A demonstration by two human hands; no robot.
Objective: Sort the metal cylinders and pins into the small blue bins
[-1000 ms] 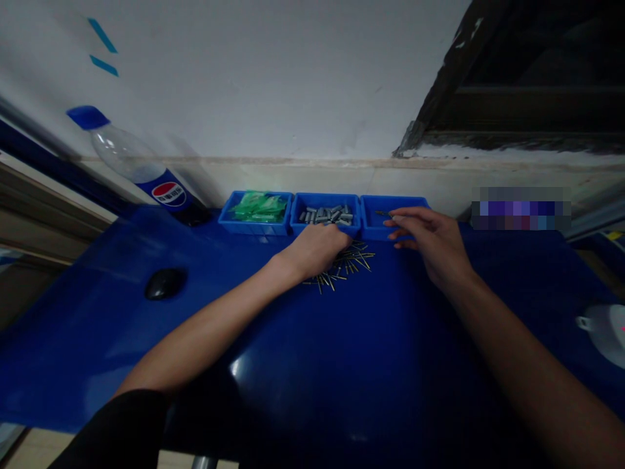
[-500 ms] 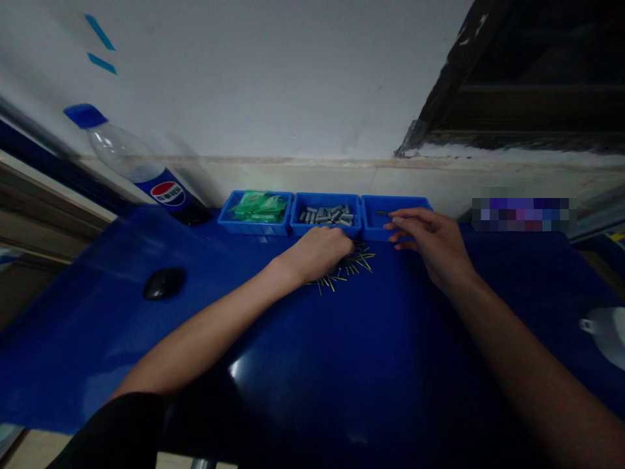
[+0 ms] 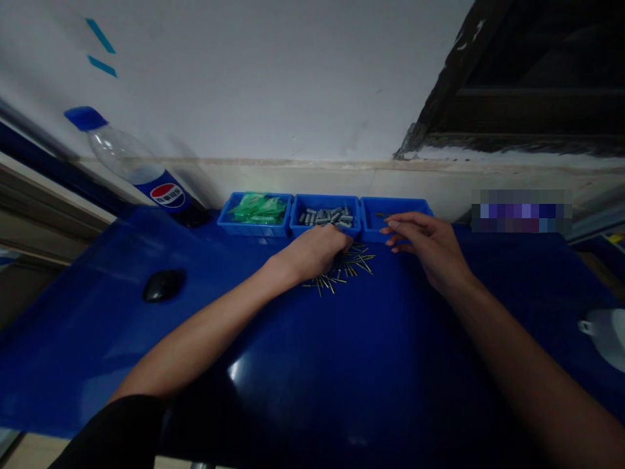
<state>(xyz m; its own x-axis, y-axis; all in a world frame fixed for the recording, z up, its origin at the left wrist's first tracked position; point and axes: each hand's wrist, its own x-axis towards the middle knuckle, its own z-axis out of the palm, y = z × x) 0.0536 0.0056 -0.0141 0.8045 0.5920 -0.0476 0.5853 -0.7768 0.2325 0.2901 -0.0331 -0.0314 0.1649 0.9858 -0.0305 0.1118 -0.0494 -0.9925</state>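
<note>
My left hand (image 3: 317,251) is closed, knuckles up, over a loose pile of thin brass-coloured pin-like pieces (image 3: 354,264) on the blue table. Its fingertips are turned away, so what they hold is hidden. At the near edge of the right blue bin (image 3: 405,207) is my right hand (image 3: 427,244), with fingers loosely bent and apart. A thin dark pin-like piece (image 3: 382,214) shows just beyond its fingertips, inside that bin. The middle blue bin (image 3: 300,229), just behind my left hand, holds several short grey metal cylinders (image 3: 329,216).
The left blue bin (image 3: 254,230) contains green plastic packets (image 3: 258,208). A cola bottle (image 3: 166,194) stands at the back left by the wall, and a black mouse (image 3: 163,285) lies in front of it. A white object (image 3: 608,335) sits at the right edge.
My right hand has shifted slightly down and left, and its fingertips have come apart from the thin piece. My left hand has edged slightly left, staying closed at the pile.
</note>
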